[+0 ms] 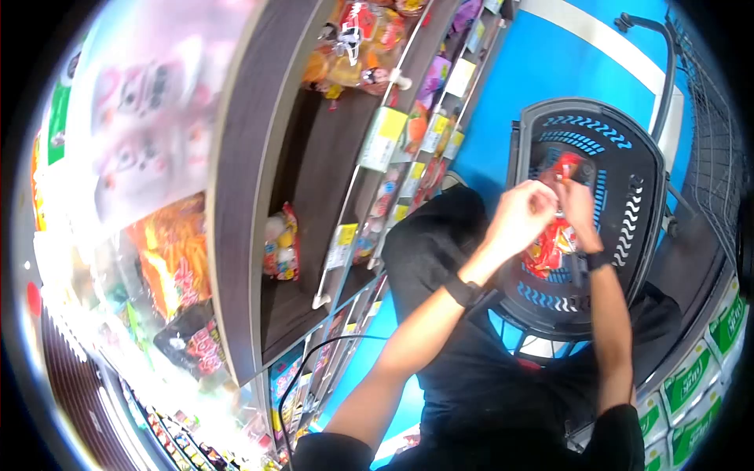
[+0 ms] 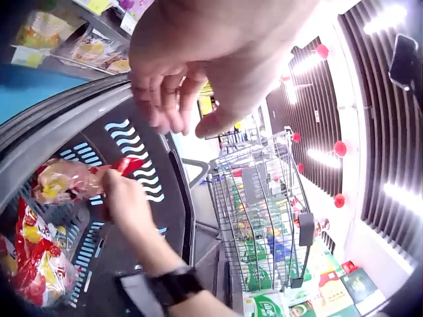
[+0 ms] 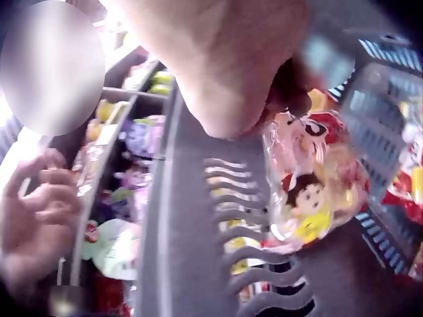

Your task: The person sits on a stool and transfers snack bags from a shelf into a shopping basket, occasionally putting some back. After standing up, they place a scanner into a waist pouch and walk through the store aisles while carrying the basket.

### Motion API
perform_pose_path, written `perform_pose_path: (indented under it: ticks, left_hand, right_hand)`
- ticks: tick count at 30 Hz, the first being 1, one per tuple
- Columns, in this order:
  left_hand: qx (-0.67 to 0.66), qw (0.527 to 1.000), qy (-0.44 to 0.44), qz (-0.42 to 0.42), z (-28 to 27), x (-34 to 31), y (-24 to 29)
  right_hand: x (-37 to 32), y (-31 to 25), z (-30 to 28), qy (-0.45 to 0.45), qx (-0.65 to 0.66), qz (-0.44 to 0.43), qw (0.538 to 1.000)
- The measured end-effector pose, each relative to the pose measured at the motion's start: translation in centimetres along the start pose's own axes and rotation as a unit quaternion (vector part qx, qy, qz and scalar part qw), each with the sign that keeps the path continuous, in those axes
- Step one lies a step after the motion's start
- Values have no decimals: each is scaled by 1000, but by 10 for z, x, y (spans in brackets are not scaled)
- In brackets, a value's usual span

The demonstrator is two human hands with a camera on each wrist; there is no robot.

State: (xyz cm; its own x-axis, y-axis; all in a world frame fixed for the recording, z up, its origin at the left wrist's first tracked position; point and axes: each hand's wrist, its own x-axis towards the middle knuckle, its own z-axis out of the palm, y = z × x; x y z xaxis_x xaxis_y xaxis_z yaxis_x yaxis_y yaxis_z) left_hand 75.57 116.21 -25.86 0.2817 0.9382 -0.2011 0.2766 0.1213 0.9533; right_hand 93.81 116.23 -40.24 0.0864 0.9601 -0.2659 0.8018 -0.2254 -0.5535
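My right hand (image 1: 577,206) (image 2: 129,206) (image 3: 221,63) pinches one end of a clear and red snack bag (image 2: 71,181) (image 3: 317,181) inside a dark grey shopping basket (image 1: 644,157) (image 2: 168,191) (image 3: 185,198). A cartoon figure is printed on that bag. Beside it, my left hand (image 1: 520,220) (image 2: 211,66) (image 3: 41,218) hangs over the basket's side with its fingers loosely bent and nothing in them. Other red bags (image 1: 550,250) (image 2: 43,261) (image 3: 410,172) lie lower in the basket.
Shelves (image 1: 314,157) of bagged sweets with price tags stand to the left. A wire shopping cart (image 1: 707,133) (image 2: 258,205) is on the basket's far right. Green and white packs (image 1: 691,377) lie at the lower right. The person's legs (image 1: 440,251) flank the basket.
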Motion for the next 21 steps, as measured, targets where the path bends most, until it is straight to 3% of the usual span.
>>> perform_pose_path:
  ticks: [2,5,7,9,10,12,15,18,20,21]
  left_hand:
    - [131,989,-28,63,1,-13,11]
    - [106,987,-107,46,2,-34,39]
    - [145,987,-45,48,-2,-49,71]
    - [264,951,44,157,-9,-63,76]
    - [171,981,-16,85,-18,-71,87]
    - [119,986,22,114,-29,-93,86]
    - [-92,989,114,-12,-63,-126,83]
    - [-270,928,242,-85,-106,-154,78]
    - [-327,911,247,-51,-131,-162,81]
    - [-303,916,244,-98,-146,-169,85]
  right_hand:
    - [-21,-34,-62,-1,73,-40,997]
    - [-57,-96,-130,-24,163,-77,983]
    - [-88,-140,-157,31,91,-212,973]
    - [-112,-174,-180,61,105,-326,938]
    - [-124,-190,-188,63,97,-371,922]
    - [-141,-217,-194,57,98,-450,886]
    - [-159,-251,-190,47,123,-540,831]
    - [-169,-257,-170,16,209,-557,803]
    - [-170,-244,-169,-4,226,-533,815]
    - [-171,-231,-167,-27,235,-508,828]
